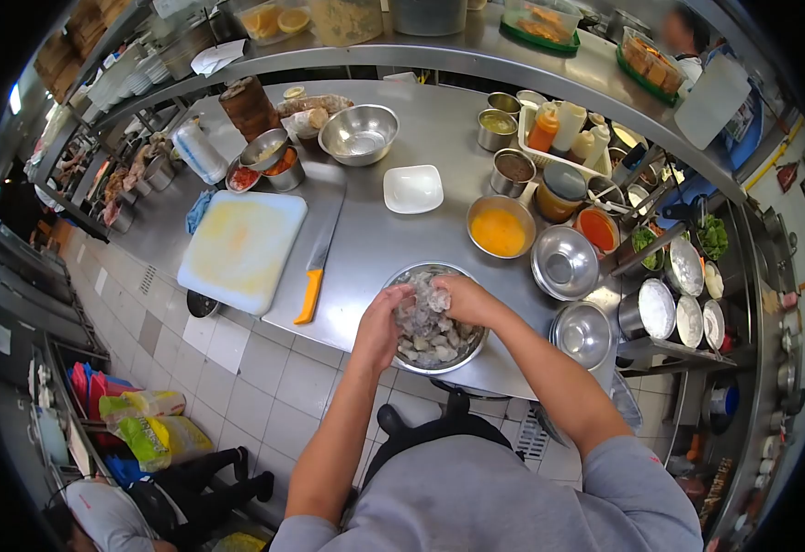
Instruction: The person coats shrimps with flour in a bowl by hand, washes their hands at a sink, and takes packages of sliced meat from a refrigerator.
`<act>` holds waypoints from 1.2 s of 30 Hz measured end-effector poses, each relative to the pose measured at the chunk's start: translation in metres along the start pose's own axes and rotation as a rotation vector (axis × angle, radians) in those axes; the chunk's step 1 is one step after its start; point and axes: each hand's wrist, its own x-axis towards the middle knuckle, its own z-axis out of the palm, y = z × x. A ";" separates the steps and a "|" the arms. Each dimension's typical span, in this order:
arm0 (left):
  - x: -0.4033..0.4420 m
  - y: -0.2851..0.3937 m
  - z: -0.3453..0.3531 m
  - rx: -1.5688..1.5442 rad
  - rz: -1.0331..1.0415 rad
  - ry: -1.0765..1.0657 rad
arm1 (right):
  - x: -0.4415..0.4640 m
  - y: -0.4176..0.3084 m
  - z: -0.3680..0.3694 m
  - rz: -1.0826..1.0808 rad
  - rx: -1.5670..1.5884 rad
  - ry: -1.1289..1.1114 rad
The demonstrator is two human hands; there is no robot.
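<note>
A steel mixing bowl [472, 357] at the table's front edge holds a heap of grey, translucent pieces that look like raw shrimp [425, 342]. Over the bowl's left side, my left hand [382, 322] curls its fingers around part of the heap. My right hand [468, 300] comes in from the right and is closed on a clump of shrimp, raised at the top of the pile. Some fingertips are hidden among the shrimp. Left of the bowl lies a knife [315, 276] with a yellow handle, beside a white cutting board [243, 248].
A small white dish [413, 189] and a larger steel bowl [358, 134] stand behind. To the right are a bowl of beaten egg [500, 230], stacked steel bowls [582, 335] and a basket of sauce bottles [568, 129]. Another person [136, 511] is at lower left. A shelf [375, 52] spans the back.
</note>
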 end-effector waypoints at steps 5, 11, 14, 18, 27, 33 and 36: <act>-0.005 0.008 -0.003 0.245 -0.116 0.095 | -0.002 -0.010 0.003 0.000 0.061 0.010; -0.009 0.010 -0.001 0.213 -0.191 0.076 | 0.000 -0.015 0.005 0.064 0.027 0.048; -0.008 0.012 0.002 0.311 -0.231 0.096 | 0.000 -0.014 0.008 0.054 -0.085 0.015; -0.003 0.008 -0.003 0.309 -0.160 0.017 | -0.005 -0.005 0.023 -0.015 -0.212 0.119; 0.004 0.005 -0.009 0.336 -0.204 0.021 | -0.018 0.000 0.015 0.069 -0.047 -0.022; 0.017 -0.013 -0.014 0.326 -0.411 0.038 | -0.046 0.001 0.033 0.394 -0.136 -0.110; 0.017 -0.027 -0.008 0.320 -0.450 0.036 | -0.046 0.024 0.081 0.456 -0.216 -0.217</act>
